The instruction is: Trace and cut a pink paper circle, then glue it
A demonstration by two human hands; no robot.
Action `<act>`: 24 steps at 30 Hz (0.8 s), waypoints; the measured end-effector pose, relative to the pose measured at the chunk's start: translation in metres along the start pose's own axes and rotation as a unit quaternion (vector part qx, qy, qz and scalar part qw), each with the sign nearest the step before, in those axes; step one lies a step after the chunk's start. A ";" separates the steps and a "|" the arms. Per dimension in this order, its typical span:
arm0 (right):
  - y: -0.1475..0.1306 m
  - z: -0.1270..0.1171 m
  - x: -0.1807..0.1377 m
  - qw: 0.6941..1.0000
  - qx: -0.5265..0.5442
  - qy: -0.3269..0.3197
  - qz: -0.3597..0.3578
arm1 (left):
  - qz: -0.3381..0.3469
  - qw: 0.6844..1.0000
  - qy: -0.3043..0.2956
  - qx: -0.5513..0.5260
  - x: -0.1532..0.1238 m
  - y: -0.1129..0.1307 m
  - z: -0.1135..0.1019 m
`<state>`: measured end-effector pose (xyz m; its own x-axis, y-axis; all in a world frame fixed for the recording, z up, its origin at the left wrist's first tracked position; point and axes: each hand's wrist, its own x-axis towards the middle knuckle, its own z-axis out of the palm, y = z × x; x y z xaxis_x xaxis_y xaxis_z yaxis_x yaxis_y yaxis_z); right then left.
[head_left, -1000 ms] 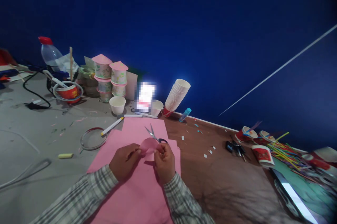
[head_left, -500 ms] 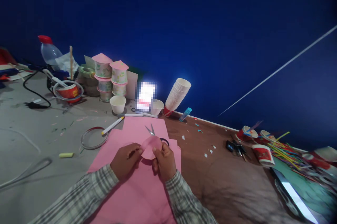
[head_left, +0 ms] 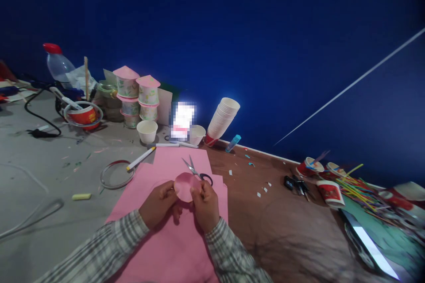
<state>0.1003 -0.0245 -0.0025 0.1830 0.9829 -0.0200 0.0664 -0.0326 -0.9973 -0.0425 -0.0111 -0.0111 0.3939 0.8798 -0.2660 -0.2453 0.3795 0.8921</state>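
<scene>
At the bottom of the frame, your checked sleeves (head_left: 99, 245) reach in from both sides over pink sheets (head_left: 175, 247) spread through the lower middle. Just above the centre of those sheets, the pink paper disc (head_left: 184, 184) sits between your two hands, its face tilted up toward you. Your right hand (head_left: 206, 207) is closed in a pinch at the disc's lower right: the thumb presses on its face, with the other fingers curled at and behind the edge. Your left hand (head_left: 157, 205) is partly curled, its fingertips meeting the disc's left edge, one finger hanging below; you could be pinching there or only steadying it, I cannot tell which.

Just beyond the disc, the scissors (head_left: 195, 171) lie with their blades spread, pointing toward the upper left, their dark handles close to your right fingers. Left of the sheets, you have a wire ring (head_left: 108, 184) on the grey surface, with a white marker (head_left: 141, 159) slanting up from beside it. Farther back, a white cup (head_left: 147, 132) stands left of centre, with pink-roofed cup towers (head_left: 127, 87) behind it. A leaning stack of cups (head_left: 222, 119) rises right of centre before the blue wall (head_left: 212, 35).
</scene>
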 end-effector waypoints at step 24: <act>-0.002 0.001 -0.003 0.986 -0.115 -0.044 -0.115 | -0.001 0.999 0.047 -0.019 0.002 -0.001 0.001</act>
<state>0.0985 -0.0267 -0.0008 0.0528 0.9805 0.1893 0.3190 0.1631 -0.9336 -0.0407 -0.0104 -0.0123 0.3097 0.9017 -0.3016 -0.2782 0.3892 0.8781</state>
